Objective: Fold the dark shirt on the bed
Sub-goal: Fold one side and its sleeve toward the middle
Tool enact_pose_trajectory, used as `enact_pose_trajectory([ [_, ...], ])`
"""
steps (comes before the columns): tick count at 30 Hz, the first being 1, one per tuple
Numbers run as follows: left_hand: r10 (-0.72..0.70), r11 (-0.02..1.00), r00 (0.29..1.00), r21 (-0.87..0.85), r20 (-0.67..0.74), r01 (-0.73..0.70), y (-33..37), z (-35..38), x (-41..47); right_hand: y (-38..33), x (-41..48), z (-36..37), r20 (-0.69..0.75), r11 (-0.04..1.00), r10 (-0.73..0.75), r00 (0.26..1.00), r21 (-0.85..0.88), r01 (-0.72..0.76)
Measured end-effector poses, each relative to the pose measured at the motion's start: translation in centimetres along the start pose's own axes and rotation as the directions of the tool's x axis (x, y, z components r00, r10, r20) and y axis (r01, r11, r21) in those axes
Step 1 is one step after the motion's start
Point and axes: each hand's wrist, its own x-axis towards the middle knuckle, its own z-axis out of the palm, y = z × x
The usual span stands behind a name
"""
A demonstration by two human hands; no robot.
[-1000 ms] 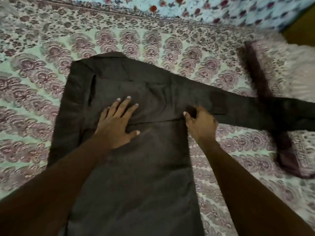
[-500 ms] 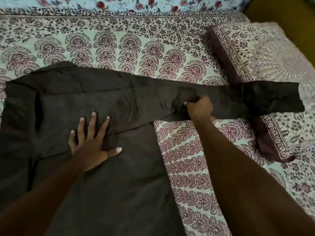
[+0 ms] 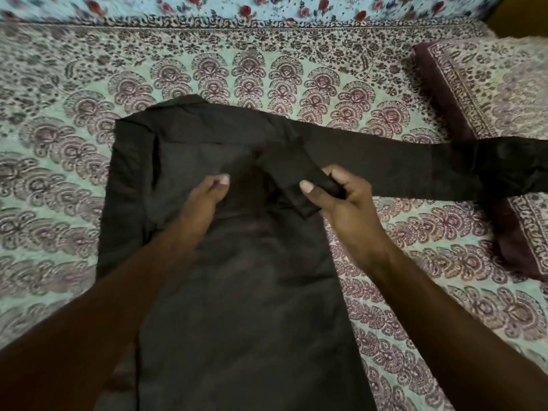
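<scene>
**Head view.** Surface: bed sheet [image 3: 267, 72], pale green w/ maroon paisley print. A blue rose-print cloth [image 3: 296, 7] runs along the 12 o'clock edge, and a matching pillow [image 3: 489, 84] lies at 3 o'clock. Centre: dark shirt [image 3: 243, 307] lies flat, body running to 6 o'clock. One sleeve [image 3: 400, 170] stretches toward 3 o'clock, its end across the pillow. R hand [image 3: 347, 203]: thumb & fingers curled, pinching a raised strip [image 3: 296, 170] of shirt fabric near the sleeve base. L hand [image 3: 201, 206], at 9 o'clock of it, rests on the shirt. It is blurred, so finger curl & any hold can't be told.
</scene>
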Motion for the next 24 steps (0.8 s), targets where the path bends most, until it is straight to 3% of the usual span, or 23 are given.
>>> enact_pose_trajectory([
  [3, -0.150, 0.892, 0.981, -0.411, 0.127, 0.189, 1.0, -3.0, -5.3, -0.8, -3.2, 3.9, 0.185, 0.999, 0.028, 0.982, 0.033, -0.035],
  [6, -0.130, 0.757, 0.973, -0.614, 0.192, 0.222, 0.6, -5.7, -10.3, -0.6, -6.6, 7.1, 0.328, 0.995, 0.056, 0.943, -0.093, -0.026],
  [13, -0.017, 0.970, 1.000, -0.242, 0.021, 0.021, -4.9, -11.1, -16.9, 0.8, -14.7, 12.0, 0.525, 0.959, 0.200, 0.827, -0.276, -0.057],
  [16, 0.003, 0.995, 1.000, -0.095, 0.005, -0.003, -7.5, -12.3, -18.9, 2.2, -17.5, 12.9, 0.521, 0.890, 0.202, 0.829, -0.451, 0.067],
  [20, -0.097, 0.994, 0.993, -0.047, 0.064, 0.100, -11.9, -12.7, -21.0, 4.8, -20.5, 13.4, 0.589, 0.668, 0.018, 0.808, -0.608, 0.428],
  [24, -0.101, 0.994, 0.994, 0.032, 0.043, 0.100, -15.5, -12.7, -22.5, 6.9, -23.2, 13.8, 0.582, 0.653, -0.054, 0.811, -0.594, 0.470],
])
